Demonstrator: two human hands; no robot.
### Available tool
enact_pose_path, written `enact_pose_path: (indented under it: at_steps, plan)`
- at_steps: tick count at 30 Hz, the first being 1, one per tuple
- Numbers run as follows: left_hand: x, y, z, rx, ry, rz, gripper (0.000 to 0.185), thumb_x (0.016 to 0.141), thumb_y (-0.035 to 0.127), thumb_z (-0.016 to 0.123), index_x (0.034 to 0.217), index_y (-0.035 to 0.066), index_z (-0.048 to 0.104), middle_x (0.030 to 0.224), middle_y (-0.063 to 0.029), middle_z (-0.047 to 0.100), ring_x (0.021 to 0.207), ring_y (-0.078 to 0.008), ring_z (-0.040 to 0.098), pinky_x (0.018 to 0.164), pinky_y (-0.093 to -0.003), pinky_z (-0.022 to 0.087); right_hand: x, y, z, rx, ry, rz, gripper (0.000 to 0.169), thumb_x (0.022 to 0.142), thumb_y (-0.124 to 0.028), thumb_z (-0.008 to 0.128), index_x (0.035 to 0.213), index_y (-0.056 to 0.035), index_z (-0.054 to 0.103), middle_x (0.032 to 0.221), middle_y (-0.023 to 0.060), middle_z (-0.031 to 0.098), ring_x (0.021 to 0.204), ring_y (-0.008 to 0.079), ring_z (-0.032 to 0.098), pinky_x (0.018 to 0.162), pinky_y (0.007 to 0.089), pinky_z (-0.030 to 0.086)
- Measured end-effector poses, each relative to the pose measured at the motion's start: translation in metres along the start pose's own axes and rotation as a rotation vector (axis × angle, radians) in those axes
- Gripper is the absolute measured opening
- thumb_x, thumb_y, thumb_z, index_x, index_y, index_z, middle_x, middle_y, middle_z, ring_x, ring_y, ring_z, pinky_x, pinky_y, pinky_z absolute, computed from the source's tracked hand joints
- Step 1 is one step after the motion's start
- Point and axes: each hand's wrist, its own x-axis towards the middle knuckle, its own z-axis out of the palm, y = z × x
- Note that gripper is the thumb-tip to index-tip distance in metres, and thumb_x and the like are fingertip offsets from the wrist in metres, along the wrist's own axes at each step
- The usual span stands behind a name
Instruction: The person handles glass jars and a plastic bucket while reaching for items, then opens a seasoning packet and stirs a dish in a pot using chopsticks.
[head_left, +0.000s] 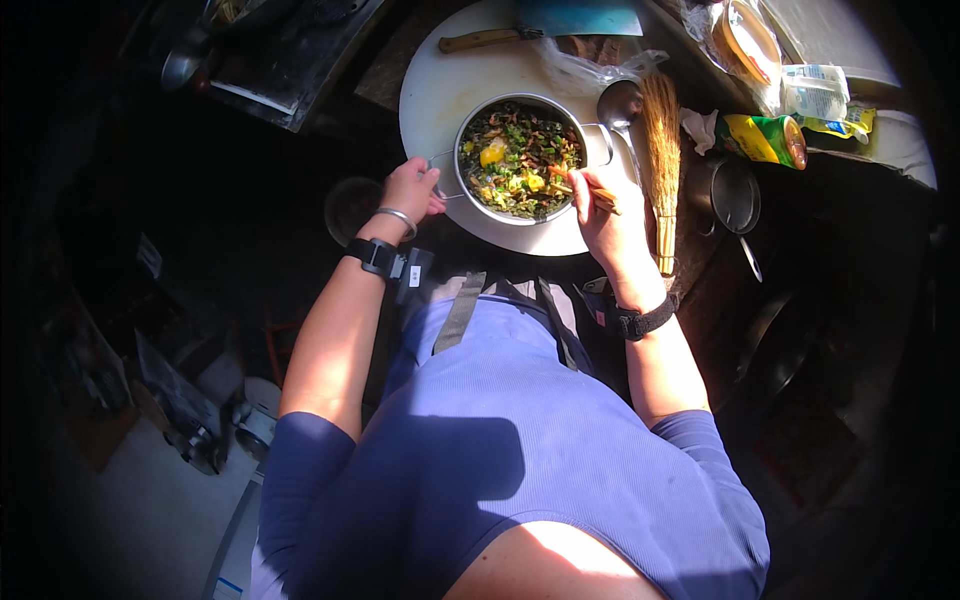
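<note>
A round metal pot (517, 222) with two wire handles stands on a white round cutting board (427, 97). Inside it lies a mix of chopped greens and brownish bits (517, 127), with a yellow egg yolk (493, 152) on the left and yellow egg pieces (534, 182) lower down. My left hand (412, 187) grips the pot's left handle. In my right hand (611, 210) are wooden chopsticks (600, 198), their tips down in the food near the pot's right wall. The right handle (606, 144) is free.
Behind the pot lie a cleaver (577, 19) and a plastic bag (585, 71). A metal ladle (621, 105) and a straw whisk brush (661, 165) lie to the right. Beyond are a green-and-yellow container (761, 140), a metal cup (735, 196) and packets (816, 91).
</note>
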Motion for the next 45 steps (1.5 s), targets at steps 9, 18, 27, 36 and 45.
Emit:
enact_pose_path:
  at_steps: [9, 18, 27, 36, 45]
  plan:
    - [-0.001, -0.002, 0.000, 0.005, -0.017, 0.011, 0.019, 0.095, 0.016, 0.048, 0.083, 0.001, 0.049, 0.067, -0.0130, 0.063, 0.051, -0.0173, 0.063, 0.042, -0.0227, 0.050, 0.012, -0.015, 0.024, 0.099, 0.026, -0.244, 0.003, 0.081, 0.000, 0.065, 0.082, -0.0017, 0.063, 0.073, 0.0106, 0.060, 0.065, 0.0220, 0.060, 0.059, 0.0287, 0.047]
    - [0.000, -0.003, 0.001, 0.007, -0.005, 0.014, 0.019, 0.095, 0.015, 0.048, 0.083, 0.001, 0.049, 0.066, -0.0132, 0.063, 0.051, -0.0174, 0.064, 0.043, -0.0231, 0.050, 0.018, -0.030, 0.026, 0.070, 0.076, -0.354, 0.005, 0.081, 0.002, 0.064, 0.084, -0.0016, 0.062, 0.074, 0.0116, 0.059, 0.065, 0.0245, 0.060, 0.059, 0.0308, 0.047]
    - [-0.001, 0.002, 0.002, 0.019, 0.004, 0.011, 0.020, 0.095, 0.015, 0.048, 0.082, 0.001, 0.049, 0.066, -0.0124, 0.062, 0.050, -0.0173, 0.063, 0.042, -0.0228, 0.049, 0.007, 0.010, 0.013, 0.043, -0.007, -0.038, 0.006, 0.088, -0.001, 0.060, 0.089, 0.0022, 0.065, 0.078, 0.0082, 0.066, 0.071, 0.0099, 0.063, 0.062, 0.0212, 0.049]
    - [0.001, 0.003, 0.001, 0.008, 0.018, 0.003, 0.018, 0.095, 0.016, 0.048, 0.084, 0.001, 0.050, 0.066, -0.0121, 0.062, 0.050, -0.0171, 0.063, 0.042, -0.0224, 0.049, 0.012, 0.004, 0.007, -0.111, -0.054, -0.121, 0.005, 0.085, -0.003, 0.063, 0.085, 0.0017, 0.064, 0.072, 0.0110, 0.063, 0.065, 0.0126, 0.061, 0.060, 0.0235, 0.047]
    - [0.005, -0.004, 0.002, -0.034, 0.021, 0.033, 0.018, 0.093, 0.014, 0.051, 0.083, 0.000, 0.050, 0.062, -0.0127, 0.062, 0.048, -0.0182, 0.063, 0.041, -0.0247, 0.050, 0.010, 0.010, 0.012, -0.117, 0.051, -0.143, 0.008, 0.078, -0.005, 0.064, 0.072, -0.0053, 0.059, 0.066, 0.0126, 0.057, 0.059, 0.0285, 0.058, 0.055, 0.0350, 0.046]
